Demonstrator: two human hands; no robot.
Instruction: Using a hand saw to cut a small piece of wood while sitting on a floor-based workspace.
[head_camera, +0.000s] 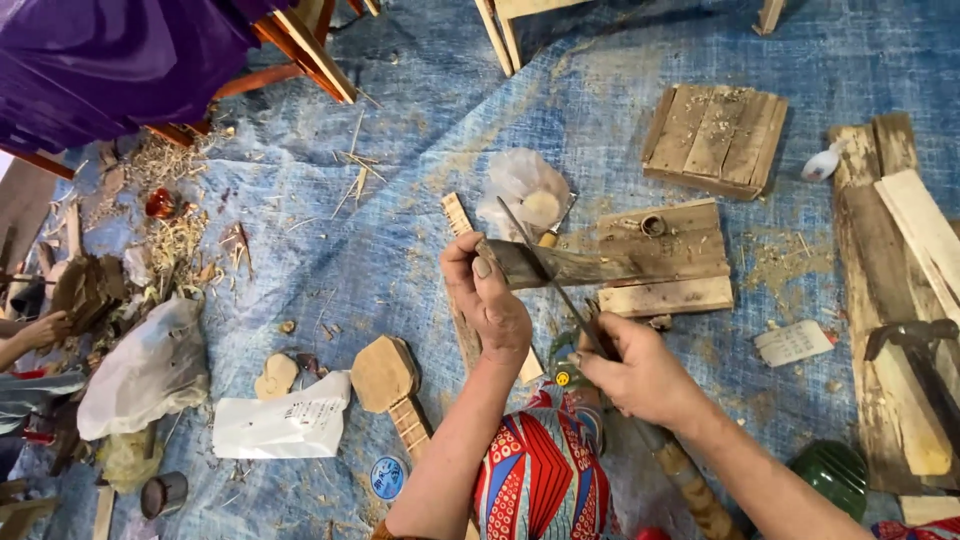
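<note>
Near the middle of the frame, the left hand (490, 300) is clenched around the near end of a dark wooden stick (570, 266), which runs rightward and rests across a weathered wooden block (670, 240) just right of centre. The left forearm rises from the bottom edge, wrist bent so the thumb lies on top of the stick. The right hand (640, 375), lower and to the right, grasps the handle of a thin saw blade (545, 270); the blade slants up and left and crosses the stick just beside the left hand's fingers. The right forearm enters from the lower right corner.

All of this lies on a blue tarp (400, 170) spread over the floor, dusted with sawdust. Open tarp lies in the upper middle of the frame, above the stick; the right side is crowded by a small slatted pallet (715, 135) at upper right and long planks (900, 290) along the right edge, with a hammer (915, 335) lying on them. A paddle-shaped wooden piece (390, 385) sits at lower centre-left, just beside a white paper bag (280, 425). A clear plastic bag (525, 190) lies directly above the left hand. At the left edge, another person's hand (40, 330) touches a dark piece of wood among shavings. Red, blue and white patterned cloth (545, 470) fills the bottom centre between the forearms.
</note>
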